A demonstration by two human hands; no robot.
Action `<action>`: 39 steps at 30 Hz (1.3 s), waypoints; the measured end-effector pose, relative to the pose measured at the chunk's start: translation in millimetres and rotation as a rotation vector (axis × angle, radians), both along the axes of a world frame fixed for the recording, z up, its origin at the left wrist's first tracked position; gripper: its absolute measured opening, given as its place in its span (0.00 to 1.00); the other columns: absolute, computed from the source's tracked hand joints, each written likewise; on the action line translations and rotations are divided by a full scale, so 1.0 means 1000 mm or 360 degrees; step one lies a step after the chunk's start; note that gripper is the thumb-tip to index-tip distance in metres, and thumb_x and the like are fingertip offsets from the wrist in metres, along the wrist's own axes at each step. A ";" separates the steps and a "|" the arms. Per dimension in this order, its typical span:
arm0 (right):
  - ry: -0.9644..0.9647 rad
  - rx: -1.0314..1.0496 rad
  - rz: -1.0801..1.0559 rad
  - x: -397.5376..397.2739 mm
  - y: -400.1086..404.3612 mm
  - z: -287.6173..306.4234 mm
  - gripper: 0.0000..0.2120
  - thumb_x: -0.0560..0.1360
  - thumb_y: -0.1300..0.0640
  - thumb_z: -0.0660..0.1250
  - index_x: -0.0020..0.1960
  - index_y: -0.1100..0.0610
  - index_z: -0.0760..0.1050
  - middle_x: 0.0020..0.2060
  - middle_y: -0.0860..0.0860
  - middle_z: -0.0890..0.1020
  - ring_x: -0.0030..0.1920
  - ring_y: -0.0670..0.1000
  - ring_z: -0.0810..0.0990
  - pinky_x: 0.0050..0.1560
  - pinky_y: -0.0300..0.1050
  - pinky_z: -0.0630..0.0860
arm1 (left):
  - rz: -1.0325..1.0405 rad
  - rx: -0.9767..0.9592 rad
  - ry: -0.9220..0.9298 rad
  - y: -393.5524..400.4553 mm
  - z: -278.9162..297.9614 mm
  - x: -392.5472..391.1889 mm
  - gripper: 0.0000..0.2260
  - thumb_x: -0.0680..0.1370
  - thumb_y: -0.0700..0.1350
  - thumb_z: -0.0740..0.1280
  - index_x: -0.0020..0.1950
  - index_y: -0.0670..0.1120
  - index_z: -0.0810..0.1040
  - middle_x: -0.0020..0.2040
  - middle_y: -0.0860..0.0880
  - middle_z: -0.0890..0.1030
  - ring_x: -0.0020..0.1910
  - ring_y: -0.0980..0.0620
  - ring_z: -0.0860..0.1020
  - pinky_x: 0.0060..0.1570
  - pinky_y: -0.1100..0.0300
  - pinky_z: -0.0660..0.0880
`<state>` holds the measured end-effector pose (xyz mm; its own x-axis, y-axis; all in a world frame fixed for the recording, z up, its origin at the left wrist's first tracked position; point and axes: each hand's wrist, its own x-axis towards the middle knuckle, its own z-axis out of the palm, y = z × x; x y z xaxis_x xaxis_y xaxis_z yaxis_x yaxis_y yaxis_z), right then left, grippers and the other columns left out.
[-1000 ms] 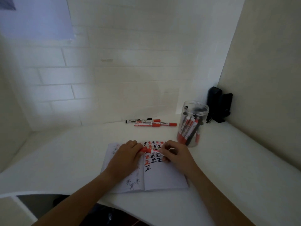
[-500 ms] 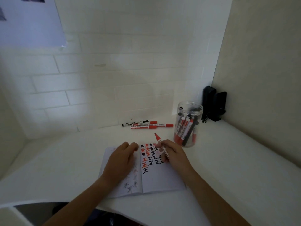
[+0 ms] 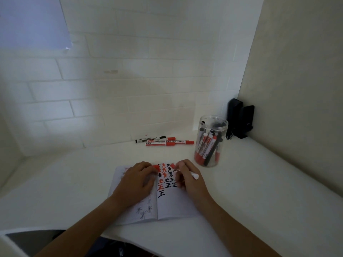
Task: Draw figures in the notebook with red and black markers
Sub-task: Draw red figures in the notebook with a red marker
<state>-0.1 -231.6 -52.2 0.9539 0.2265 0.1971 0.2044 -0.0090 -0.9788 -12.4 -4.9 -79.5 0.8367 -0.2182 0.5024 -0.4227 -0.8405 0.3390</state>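
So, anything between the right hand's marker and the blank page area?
Nothing visible. The right hand holds the marker over the right page of the notebook; the left hand, pinching the red cap, rests on the left page.

Open notebook (image 3: 172, 206) and markers on a white desk.

The notebook lies flat near the desk's front edge, its right page bearing rows of red and black star marks above red and black characters; fainter star marks show on the left page. A white-barrelled marker (image 3: 192, 174) slants over the page's top right, and a red cap (image 3: 156, 167) sits near the spine. Loose markers (image 3: 163, 141) lie well behind by the wall.
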 end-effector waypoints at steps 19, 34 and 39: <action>-0.0016 -0.0038 0.0074 -0.009 -0.019 0.005 0.01 0.81 0.58 0.69 0.51 0.56 0.79 0.30 0.57 0.78 0.30 0.51 0.75 0.29 0.42 0.70 | 0.0188 0.0449 0.0535 -0.007 -0.004 -0.004 0.28 0.78 0.73 0.44 0.77 0.72 0.44 0.81 0.58 0.40 0.80 0.50 0.34 0.76 0.44 0.32; 0.0004 -0.0471 -0.0018 -0.021 -0.015 -0.003 0.08 0.80 0.55 0.71 0.45 0.56 0.74 0.27 0.57 0.80 0.21 0.53 0.73 0.23 0.42 0.71 | 0.0197 0.0463 0.0544 -0.006 -0.006 -0.001 0.30 0.77 0.74 0.47 0.78 0.71 0.45 0.82 0.58 0.43 0.81 0.51 0.40 0.78 0.42 0.37; -0.0007 -0.0499 0.0027 -0.022 -0.016 -0.004 0.09 0.79 0.56 0.72 0.44 0.56 0.73 0.26 0.61 0.80 0.22 0.56 0.74 0.24 0.46 0.74 | 0.0198 0.0474 0.0544 -0.005 -0.007 -0.002 0.30 0.77 0.74 0.47 0.78 0.71 0.44 0.82 0.57 0.43 0.81 0.51 0.40 0.78 0.42 0.38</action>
<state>-22.1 -247.3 -56.6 0.9487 0.2929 0.1193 0.2115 -0.3070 -0.9279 -14.0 -10.2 -86.3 0.9722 -0.1987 0.1239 -0.2187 -0.9595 0.1774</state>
